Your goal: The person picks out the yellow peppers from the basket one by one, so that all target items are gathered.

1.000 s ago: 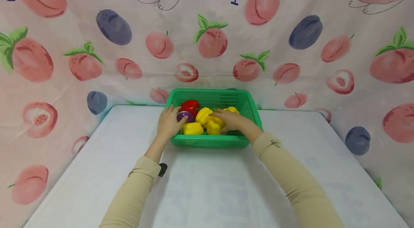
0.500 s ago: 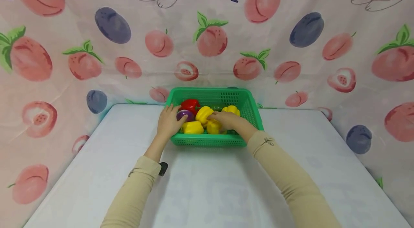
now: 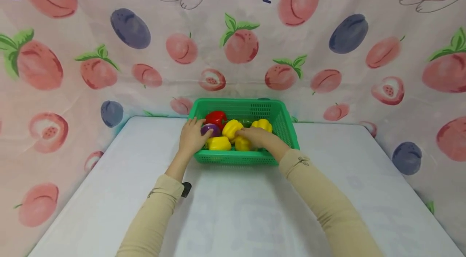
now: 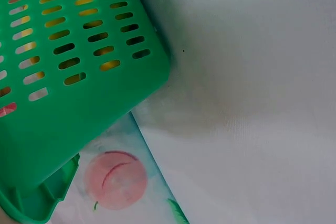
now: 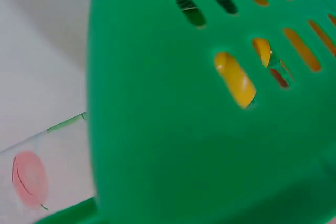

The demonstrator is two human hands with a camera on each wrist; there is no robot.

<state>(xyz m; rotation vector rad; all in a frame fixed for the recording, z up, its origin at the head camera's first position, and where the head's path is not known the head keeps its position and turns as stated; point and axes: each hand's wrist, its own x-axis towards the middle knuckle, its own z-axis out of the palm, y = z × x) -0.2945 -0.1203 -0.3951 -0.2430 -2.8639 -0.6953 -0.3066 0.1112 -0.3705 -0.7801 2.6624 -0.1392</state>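
A green plastic basket (image 3: 236, 159) at the back of the white table holds bell peppers and other vegetables. My left hand (image 3: 191, 136) rests over its left rim, fingers extended, with the thumb at a shiny purple vegetable (image 3: 211, 129) that is partly covered. Inside the basket, my right hand (image 3: 256, 136) grips a yellow bell pepper (image 3: 242, 144) near the front wall; the hand hides part of it. Another yellow bell pepper (image 3: 232, 129) lies just behind the fingertips. Both wrist views mostly show the basket's slotted outer walls (image 4: 89, 114), with yellow showing through.
Also in the basket are a red bell pepper (image 3: 216, 119), a yellow pepper at front left (image 3: 219, 143), a yellow pepper at right (image 3: 263, 124) and a dark green vegetable (image 3: 246, 122). A fruit-printed cloth (image 3: 233, 79) hangs right behind the basket.
My right hand has lowered and closed over the front yellow bell pepper, covering more of it. The dark green vegetable behind shows more. My left hand stays at the left rim.
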